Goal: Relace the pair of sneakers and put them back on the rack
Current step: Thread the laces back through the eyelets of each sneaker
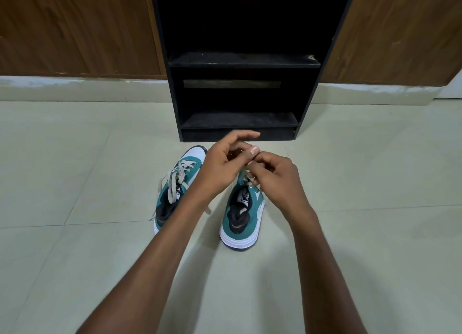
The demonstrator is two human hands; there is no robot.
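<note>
While my left hand (pixel 222 163) hangs half open and my right hand (pixel 272 173) pinches the limp lace (pixel 250 180) at centre frame, the right sneaker (pixel 243 216) looks light. I judge its firm heel the best hold, likewise on the left sneaker (pixel 175 191).

Sneakers (pixel 240 216) teal w/ white soles, black lining, beige laces (pixel 175 181) – rack (pixel 240 63) black – floor (pixel 75 158) pale green tile

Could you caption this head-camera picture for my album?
Both hands work a lace over the right green sneaker, before an empty black rack.
</note>
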